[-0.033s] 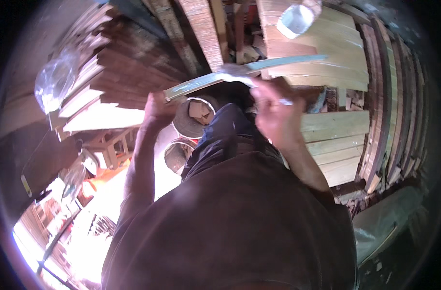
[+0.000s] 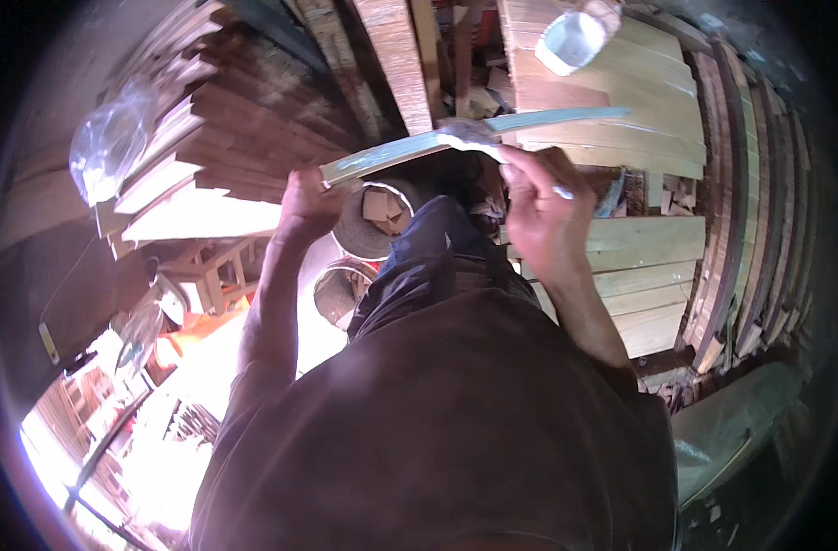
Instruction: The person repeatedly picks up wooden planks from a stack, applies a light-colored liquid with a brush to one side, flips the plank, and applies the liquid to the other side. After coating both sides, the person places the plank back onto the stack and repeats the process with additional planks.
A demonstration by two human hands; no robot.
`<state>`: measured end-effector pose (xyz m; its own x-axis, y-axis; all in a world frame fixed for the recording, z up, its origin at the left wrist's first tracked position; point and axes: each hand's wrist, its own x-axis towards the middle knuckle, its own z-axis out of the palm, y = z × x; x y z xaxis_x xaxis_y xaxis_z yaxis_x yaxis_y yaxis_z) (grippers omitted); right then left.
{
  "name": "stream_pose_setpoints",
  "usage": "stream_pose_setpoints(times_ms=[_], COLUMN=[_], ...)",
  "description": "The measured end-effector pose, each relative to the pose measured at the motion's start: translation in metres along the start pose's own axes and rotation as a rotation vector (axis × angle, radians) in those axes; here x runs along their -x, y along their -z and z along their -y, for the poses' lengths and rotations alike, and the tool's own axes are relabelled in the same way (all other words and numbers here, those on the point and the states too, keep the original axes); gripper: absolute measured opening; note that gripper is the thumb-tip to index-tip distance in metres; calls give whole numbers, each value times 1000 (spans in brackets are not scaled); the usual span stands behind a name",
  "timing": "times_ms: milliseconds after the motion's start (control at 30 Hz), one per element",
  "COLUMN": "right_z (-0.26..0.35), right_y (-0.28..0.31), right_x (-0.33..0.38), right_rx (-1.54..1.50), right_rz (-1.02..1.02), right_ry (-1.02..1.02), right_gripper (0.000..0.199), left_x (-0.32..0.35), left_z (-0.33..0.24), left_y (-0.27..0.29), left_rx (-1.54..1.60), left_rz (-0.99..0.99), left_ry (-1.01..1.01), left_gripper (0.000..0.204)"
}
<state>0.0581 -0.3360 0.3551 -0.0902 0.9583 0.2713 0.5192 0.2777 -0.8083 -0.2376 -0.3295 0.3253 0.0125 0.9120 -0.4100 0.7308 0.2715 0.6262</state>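
left hand (image 2: 301, 204) is clamped round the near end of a long wood strip (image 2: 410, 149), thumb underneath, holding it out roughly level over the knee. the top face of the strip is coated pale blue-white, looks like glue or filler. right hand (image 2: 546, 207) is pinched shut on a small rag (image 2: 469, 135) or pad pressed on the strip about midway, fingers curled tight

if it were me doing this spreading bit: keep the left grip firm so the strip doesn't twist, it's thin and will flex at the far end where nothing supports it. work the pad in long even strokes along the length, light pressure, so the coat stays even and doesn't drip off the edges. the white tub (image 2: 573, 40) sits on the planks (image 2: 639, 248) ahead, within reach for a reload

buckets (image 2: 368, 230) of offcuts sit right under the strip, so drips land there
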Motion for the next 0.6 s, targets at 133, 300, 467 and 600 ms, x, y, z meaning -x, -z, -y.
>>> stream_pose_setpoints(times_ms=[133,300,467,600], right_z=[47,63,8,19], right_y=[-34,-54,-18,-15], right_x=[4,-2,9,18], right_rx=[-8,-177,-76,-5], right_rz=[94,135,12,11], right_ry=[302,411,235,259], right_gripper=[35,37,29,31], left_x=[4,6,20,18], left_z=[-1,23,0,6], left_y=[-10,-15,-18,-20], left_rx=[-56,-105,48,38], left_rz=[-91,-14,-79,-98], left_ry=[-171,-226,-139,-124], left_gripper=[26,27,27,25])
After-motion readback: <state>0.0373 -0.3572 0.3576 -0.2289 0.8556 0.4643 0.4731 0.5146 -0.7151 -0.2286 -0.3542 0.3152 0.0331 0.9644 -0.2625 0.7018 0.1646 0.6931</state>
